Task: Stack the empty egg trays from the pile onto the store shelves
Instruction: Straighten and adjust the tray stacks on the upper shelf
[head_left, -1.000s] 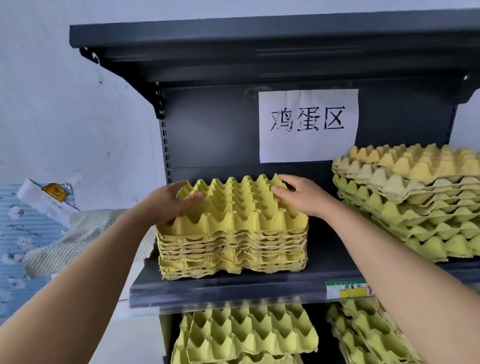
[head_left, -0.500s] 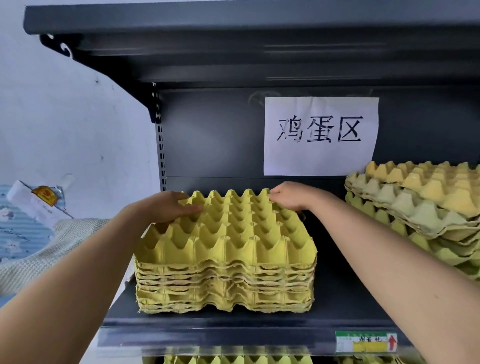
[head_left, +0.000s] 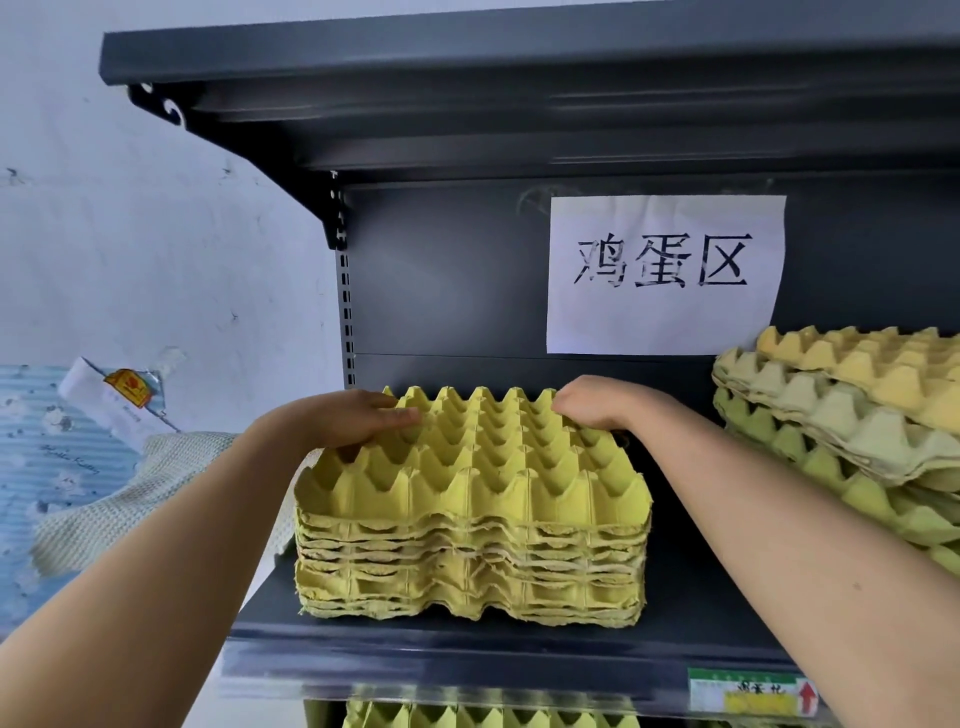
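A stack of several yellow egg trays (head_left: 470, 525) sits on the dark grey shelf (head_left: 467, 649), toward its left side. My left hand (head_left: 353, 418) lies on the top tray's far left corner, fingers flat over the cups. My right hand (head_left: 597, 402) grips the far right corner, fingers curled over the back edge. Both forearms reach in from below.
A taller, skewed stack of yellow-green trays (head_left: 852, 426) fills the shelf's right side. A white paper sign (head_left: 665, 273) hangs on the back panel. The upper shelf (head_left: 519, 62) overhangs. More trays (head_left: 467, 717) lie on the shelf below. Cloth and a bag (head_left: 104, 441) sit left.
Both hands have slid toward the rear corners of the top tray. The view has moved closer and slightly up; the stack stays in place on the shelf.
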